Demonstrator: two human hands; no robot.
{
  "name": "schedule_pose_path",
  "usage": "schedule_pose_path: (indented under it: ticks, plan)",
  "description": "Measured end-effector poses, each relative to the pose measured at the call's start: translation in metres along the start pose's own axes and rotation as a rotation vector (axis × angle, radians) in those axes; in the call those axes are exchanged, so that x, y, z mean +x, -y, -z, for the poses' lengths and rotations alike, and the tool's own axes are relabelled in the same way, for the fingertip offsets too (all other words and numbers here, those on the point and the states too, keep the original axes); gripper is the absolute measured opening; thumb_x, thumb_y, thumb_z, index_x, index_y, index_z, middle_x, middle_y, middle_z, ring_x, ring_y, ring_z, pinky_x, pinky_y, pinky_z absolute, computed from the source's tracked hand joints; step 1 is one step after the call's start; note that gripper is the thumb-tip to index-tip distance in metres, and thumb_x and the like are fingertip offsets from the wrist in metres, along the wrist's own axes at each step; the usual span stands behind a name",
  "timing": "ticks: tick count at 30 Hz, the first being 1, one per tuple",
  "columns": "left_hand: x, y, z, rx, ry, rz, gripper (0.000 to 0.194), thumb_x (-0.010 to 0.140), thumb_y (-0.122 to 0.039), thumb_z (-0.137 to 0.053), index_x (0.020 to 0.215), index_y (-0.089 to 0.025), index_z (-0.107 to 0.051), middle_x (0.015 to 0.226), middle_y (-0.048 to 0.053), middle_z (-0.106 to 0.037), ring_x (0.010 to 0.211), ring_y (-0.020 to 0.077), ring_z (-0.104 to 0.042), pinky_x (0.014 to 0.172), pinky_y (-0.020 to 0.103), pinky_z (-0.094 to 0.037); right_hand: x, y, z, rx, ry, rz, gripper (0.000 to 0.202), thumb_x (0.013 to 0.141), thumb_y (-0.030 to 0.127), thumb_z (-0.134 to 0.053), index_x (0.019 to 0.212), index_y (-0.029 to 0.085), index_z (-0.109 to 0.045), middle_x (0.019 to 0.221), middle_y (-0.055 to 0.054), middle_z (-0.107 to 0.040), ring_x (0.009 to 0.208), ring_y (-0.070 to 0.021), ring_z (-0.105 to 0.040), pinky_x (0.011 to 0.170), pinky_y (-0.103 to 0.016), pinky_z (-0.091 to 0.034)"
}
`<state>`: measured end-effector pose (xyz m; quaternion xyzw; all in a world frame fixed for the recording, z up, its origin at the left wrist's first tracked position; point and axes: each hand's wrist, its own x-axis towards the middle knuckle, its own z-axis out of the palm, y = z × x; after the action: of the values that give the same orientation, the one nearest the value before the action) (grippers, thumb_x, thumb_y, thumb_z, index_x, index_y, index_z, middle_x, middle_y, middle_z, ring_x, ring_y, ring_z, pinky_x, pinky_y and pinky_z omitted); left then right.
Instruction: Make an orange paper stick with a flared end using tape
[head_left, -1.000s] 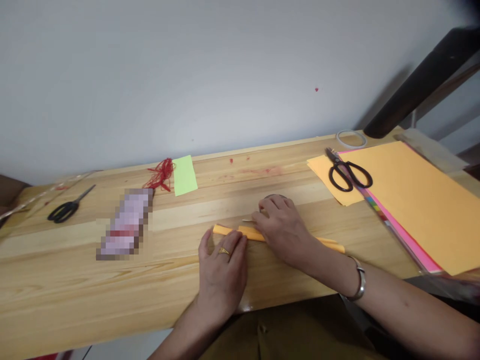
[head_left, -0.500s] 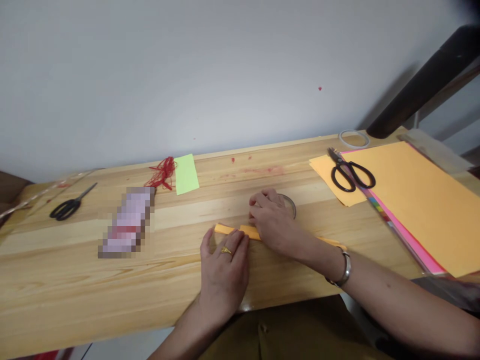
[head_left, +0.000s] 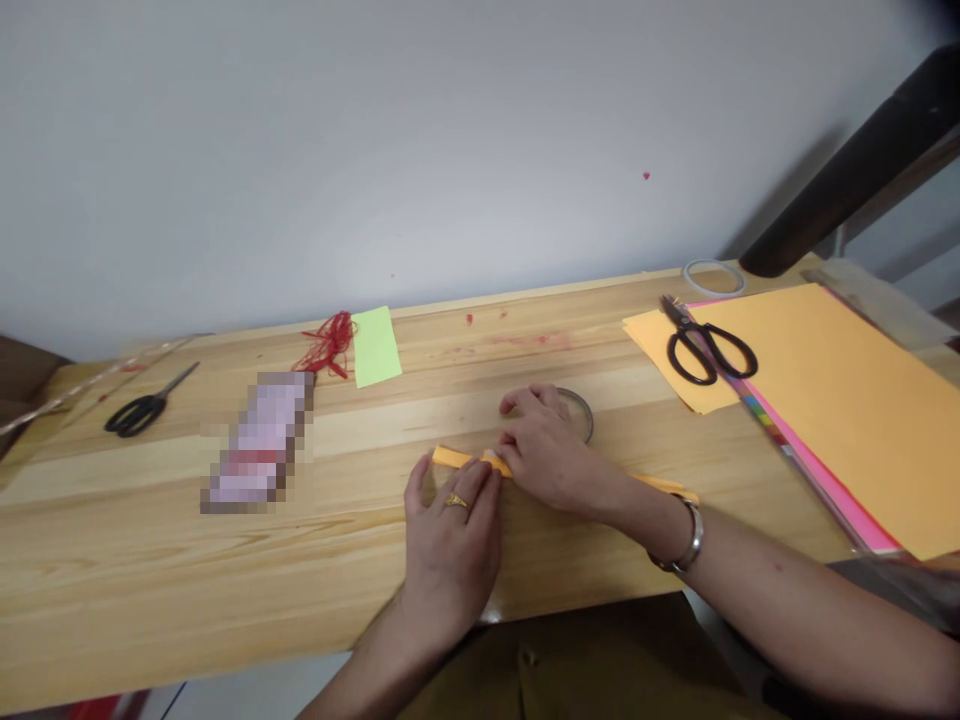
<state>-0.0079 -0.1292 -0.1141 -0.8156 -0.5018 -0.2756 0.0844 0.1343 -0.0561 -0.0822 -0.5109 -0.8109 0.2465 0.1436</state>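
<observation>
1. Orange paper strip (head_left: 452, 458), head view (sole view): folded and narrow, running roughly parallel to the near edge of the table (head_left: 337, 560), set back from the middle of that edge. Its midsection is hidden by the hands.
2. Left hand (head_left: 454, 545): fingers bent and closed on the strip, just in from its left end; thumb hidden.
3. Right hand (head_left: 551, 455): fingers curled, lowest fingertips at the strip, close to the left fingertips. Pinching or merely touching: cannot tell.
4. Change: a second ago the right hand covered the grey ring (head_left: 590, 415), probably a tape roll. Ring's right side now exposed; fingertips have come back to the strip. A small pale patch shows there, possibly tape; too small to confirm.
5. Reading: attention appears to have passed from ring to strip, both hands now working at one spot.
6. Surroundings: green paper (head_left: 377, 348) and red string (head_left: 328, 345) by the far edge; small black scissors (head_left: 139, 413) towards the left end; large black-handled scissors (head_left: 688, 326) across orange sheets (head_left: 847, 390) towards the right end.
</observation>
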Motion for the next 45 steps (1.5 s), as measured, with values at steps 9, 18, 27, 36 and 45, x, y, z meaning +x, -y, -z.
schedule_pose_path:
  ticks: [9,18,27,36,45]
  plan:
    - [-0.001,0.0,0.0,0.008,0.048,-0.001,0.031,0.078,-0.003,-0.046,0.101,-0.016,-0.062,0.101,0.01,-0.071,0.095,0.0218,-0.066,0.105,0.052,-0.024,0.008,-0.007,0.007,0.071,-0.155,-0.029,0.016,0.08,0.015,-0.058,0.066,0.014,-0.066,0.109,-0.008,-0.057,0.104,-0.0225,-0.039,0.09,-0.037,-0.038]
    - [0.0,0.0,0.001,0.01,0.026,-0.015,0.031,0.077,-0.002,-0.047,0.102,-0.016,-0.062,0.1,0.008,-0.072,0.094,0.0209,-0.066,0.106,0.051,-0.023,0.002,-0.004,0.002,0.07,-0.033,-0.018,0.019,0.08,0.018,-0.06,0.063,0.015,-0.067,0.109,-0.007,-0.057,0.107,-0.0234,-0.037,0.091,-0.04,-0.035]
    - [0.0,0.0,0.001,0.006,0.028,-0.012,0.032,0.077,-0.003,-0.047,0.103,-0.016,-0.061,0.101,0.008,-0.072,0.094,0.0201,-0.066,0.106,0.049,-0.022,0.004,-0.003,-0.001,0.052,0.001,-0.026,0.02,0.081,0.019,-0.058,0.063,0.015,-0.067,0.108,-0.007,-0.056,0.107,-0.0238,-0.037,0.09,-0.04,-0.034]
    - [0.001,-0.001,0.001,0.005,0.017,-0.008,0.032,0.077,-0.002,-0.047,0.102,-0.016,-0.062,0.1,0.008,-0.072,0.092,0.0204,-0.066,0.106,0.05,-0.023,0.003,-0.003,-0.002,0.053,0.002,-0.029,0.02,0.08,0.018,-0.058,0.062,0.015,-0.066,0.107,-0.007,-0.056,0.106,-0.0234,-0.036,0.09,-0.04,-0.033]
    - [0.001,-0.001,0.001,0.001,0.006,-0.004,0.032,0.077,-0.002,-0.048,0.103,-0.016,-0.062,0.101,0.008,-0.072,0.092,0.0202,-0.066,0.106,0.049,-0.024,0.004,-0.002,-0.004,0.037,-0.007,-0.038,0.02,0.079,0.019,-0.058,0.061,0.015,-0.066,0.108,-0.007,-0.057,0.105,-0.0238,-0.037,0.087,-0.04,-0.032]
